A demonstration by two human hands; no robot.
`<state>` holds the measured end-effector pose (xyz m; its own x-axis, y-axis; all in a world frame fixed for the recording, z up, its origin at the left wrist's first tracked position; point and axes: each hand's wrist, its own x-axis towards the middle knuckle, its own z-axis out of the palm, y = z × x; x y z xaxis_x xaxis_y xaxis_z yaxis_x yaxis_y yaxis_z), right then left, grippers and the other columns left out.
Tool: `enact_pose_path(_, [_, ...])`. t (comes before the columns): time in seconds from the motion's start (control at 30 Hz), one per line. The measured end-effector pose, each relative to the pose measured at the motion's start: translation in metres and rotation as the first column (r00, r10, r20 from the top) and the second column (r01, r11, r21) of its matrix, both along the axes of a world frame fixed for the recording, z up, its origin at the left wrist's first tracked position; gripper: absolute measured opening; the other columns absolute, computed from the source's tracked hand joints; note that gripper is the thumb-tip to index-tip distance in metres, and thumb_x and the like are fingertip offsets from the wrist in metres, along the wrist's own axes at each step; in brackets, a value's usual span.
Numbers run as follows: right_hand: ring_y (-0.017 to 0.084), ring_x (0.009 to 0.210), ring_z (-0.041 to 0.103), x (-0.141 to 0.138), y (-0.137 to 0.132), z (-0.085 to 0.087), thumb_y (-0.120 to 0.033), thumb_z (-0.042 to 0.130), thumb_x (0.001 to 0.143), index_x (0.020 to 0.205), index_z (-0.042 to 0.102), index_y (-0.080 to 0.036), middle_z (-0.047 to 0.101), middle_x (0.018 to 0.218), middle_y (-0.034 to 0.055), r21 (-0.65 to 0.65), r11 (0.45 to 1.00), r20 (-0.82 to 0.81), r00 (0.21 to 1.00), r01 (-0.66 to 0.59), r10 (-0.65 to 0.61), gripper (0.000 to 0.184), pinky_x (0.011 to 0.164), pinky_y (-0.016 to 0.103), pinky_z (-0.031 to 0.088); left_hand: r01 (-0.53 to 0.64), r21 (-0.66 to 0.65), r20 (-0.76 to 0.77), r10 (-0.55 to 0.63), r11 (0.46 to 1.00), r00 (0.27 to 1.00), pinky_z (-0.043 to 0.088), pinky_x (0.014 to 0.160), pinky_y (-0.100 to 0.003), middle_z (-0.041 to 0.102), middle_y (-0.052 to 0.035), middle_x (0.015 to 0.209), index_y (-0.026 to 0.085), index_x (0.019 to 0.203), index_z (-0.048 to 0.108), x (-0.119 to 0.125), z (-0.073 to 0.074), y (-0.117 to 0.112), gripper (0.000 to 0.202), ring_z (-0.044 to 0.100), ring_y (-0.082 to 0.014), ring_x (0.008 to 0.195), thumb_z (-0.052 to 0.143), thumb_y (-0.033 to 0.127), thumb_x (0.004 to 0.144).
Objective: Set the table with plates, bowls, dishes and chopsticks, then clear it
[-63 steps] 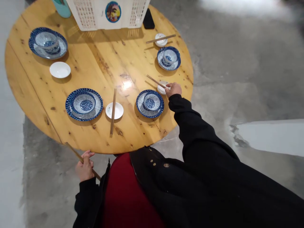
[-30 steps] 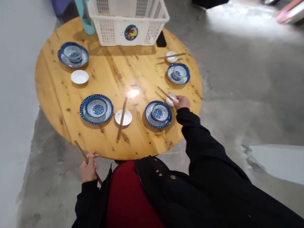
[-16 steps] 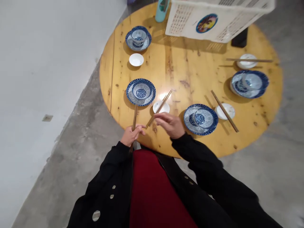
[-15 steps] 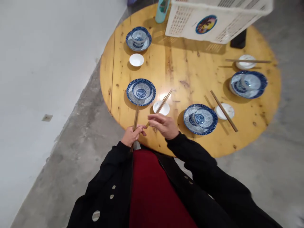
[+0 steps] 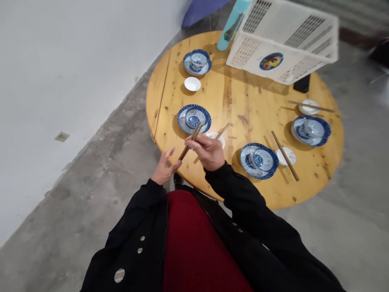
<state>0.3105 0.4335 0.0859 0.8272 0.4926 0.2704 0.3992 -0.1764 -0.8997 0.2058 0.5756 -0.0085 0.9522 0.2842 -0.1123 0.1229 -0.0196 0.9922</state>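
Looking down from the head camera, I saw the right hand point(image 5: 208, 152) closed around a pair of brown chopsticks point(image 5: 190, 142). It held them in the air over the near edge of the round wooden table point(image 5: 252, 101). The sticks stood slanted, and their upper tips lay in the view over the near rim of a blue plate point(image 5: 204, 117) that carried a small bowl point(image 5: 192, 118).

The left hand point(image 5: 164, 168) was open with loosely spread fingers and held nothing. It was just below the lower end of the sticks, outside the table edge, and I could not tell whether the thumb touched them.

A second pair point(image 5: 223, 130) lay slanted across a small white dish point(image 5: 221, 140), just beyond the right hand. Further right along the near edge was another blue plate point(image 5: 259, 161). At the far edge stood a white basket point(image 5: 282, 44), with a teal bottle point(image 5: 232, 24) beside it.
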Motion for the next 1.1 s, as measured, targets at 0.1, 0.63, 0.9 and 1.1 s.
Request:
enact_pose_path(0.1, [0.018, 0.079, 0.065, 0.011, 0.002, 0.011, -0.037, 0.059, 0.090, 0.084, 0.070, -0.021, 0.069, 0.083, 0.0037, -0.003, 0.987, 0.239, 0.959, 0.160, -0.154, 0.021, 0.074, 0.033, 0.054, -0.219, 0.047, 0.028, 0.218, 0.975, 0.976, 0.041, 0.103, -0.041, 0.053, -0.0171, 0.138, 0.017, 0.132, 0.054, -0.025, -0.019, 0.033, 0.066, 0.052, -0.0280, 0.126, 0.058, 0.061, 0.083])
enact_pose_path(0.63, [0.019, 0.079, 0.065, 0.022, 0.020, -0.053, -0.032, 0.055, 0.091, 0.073, 0.062, -0.021, 0.070, 0.082, 0.0054, -0.117, 0.962, 0.402, 0.898, 0.247, -0.182, 0.022, 0.073, 0.032, 0.054, -0.759, -0.075, -0.500, 0.634, 0.647, 0.590, 0.049, 0.086, -0.037, 0.066, -0.0188, 0.118, 0.013, 0.111, 0.062, -0.221, -0.104, 0.077, 0.068, 0.064, -0.0295, 0.111, 0.058, 0.068, 0.072])
enact_pose_path(0.9, [0.018, 0.079, 0.063, 0.021, 0.031, -0.049, -0.032, 0.056, 0.089, 0.067, 0.058, -0.021, 0.068, 0.080, 0.0065, -0.074, 0.962, 0.341, 0.913, 0.263, -0.224, 0.024, 0.072, 0.030, 0.050, -0.670, 0.062, -0.422, 0.628, 0.740, 0.654, 0.051, 0.086, -0.037, 0.069, -0.0145, 0.113, 0.015, 0.111, 0.062, -0.231, -0.091, 0.108, 0.066, 0.066, -0.0278, 0.107, 0.060, 0.069, 0.072])
enact_pose_path(1.1, [0.016, 0.065, 0.058, 0.021, 0.049, -0.030, -0.041, 0.062, 0.083, 0.065, 0.063, -0.020, 0.063, 0.068, 0.0020, -0.038, 0.963, 0.115, 0.958, 0.267, -0.261, 0.028, 0.064, 0.030, 0.047, -0.515, 0.147, -0.346, 0.532, 0.845, 0.773, 0.050, 0.094, -0.043, 0.069, -0.0144, 0.113, 0.016, 0.113, 0.062, -0.183, -0.053, 0.136, 0.062, 0.066, -0.0288, 0.109, 0.054, 0.067, 0.079])
